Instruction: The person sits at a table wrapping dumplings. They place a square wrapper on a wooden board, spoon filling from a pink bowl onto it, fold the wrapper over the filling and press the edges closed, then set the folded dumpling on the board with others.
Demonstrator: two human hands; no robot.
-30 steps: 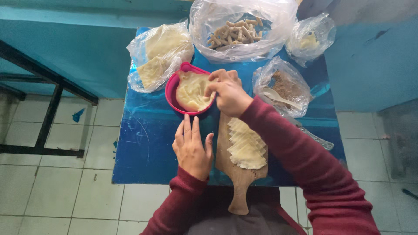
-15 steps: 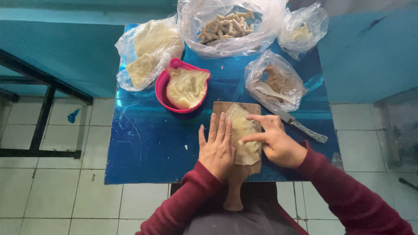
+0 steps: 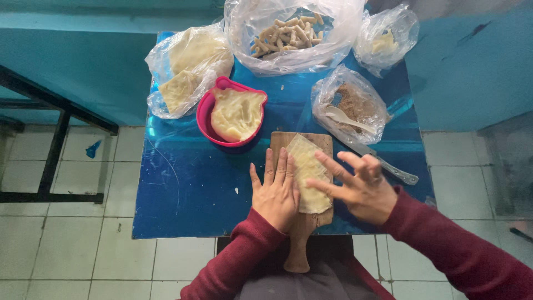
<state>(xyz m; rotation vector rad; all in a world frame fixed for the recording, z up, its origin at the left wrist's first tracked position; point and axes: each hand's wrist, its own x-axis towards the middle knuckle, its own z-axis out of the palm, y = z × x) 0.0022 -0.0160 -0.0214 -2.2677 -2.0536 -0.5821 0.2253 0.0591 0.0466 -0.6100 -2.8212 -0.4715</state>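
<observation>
A thin pale dough sheet (image 3: 307, 166) lies on a wooden paddle board (image 3: 302, 233) at the near edge of a blue table (image 3: 189, 189). My left hand (image 3: 276, 191) lies flat on the board's left side, fingers spread, touching the sheet's left edge. My right hand (image 3: 361, 186) is flat too, its fingertips pressing the sheet's right side. Both sleeves are dark red. Neither hand holds anything.
A pink bowl (image 3: 206, 114) of pale paste sits behind the board. Plastic bags hold dough sheets (image 3: 186, 66), finished rolls (image 3: 288, 33), a brown filling with a white spoon (image 3: 350, 108), and a yellowish lump (image 3: 386, 39). A knife (image 3: 388, 166) lies right of the board. Tiled floor surrounds the table.
My right hand left the pink bowl and came down onto the dough sheet. My left hand shifted right onto the board. Both hands now spread flat over the sheet.
</observation>
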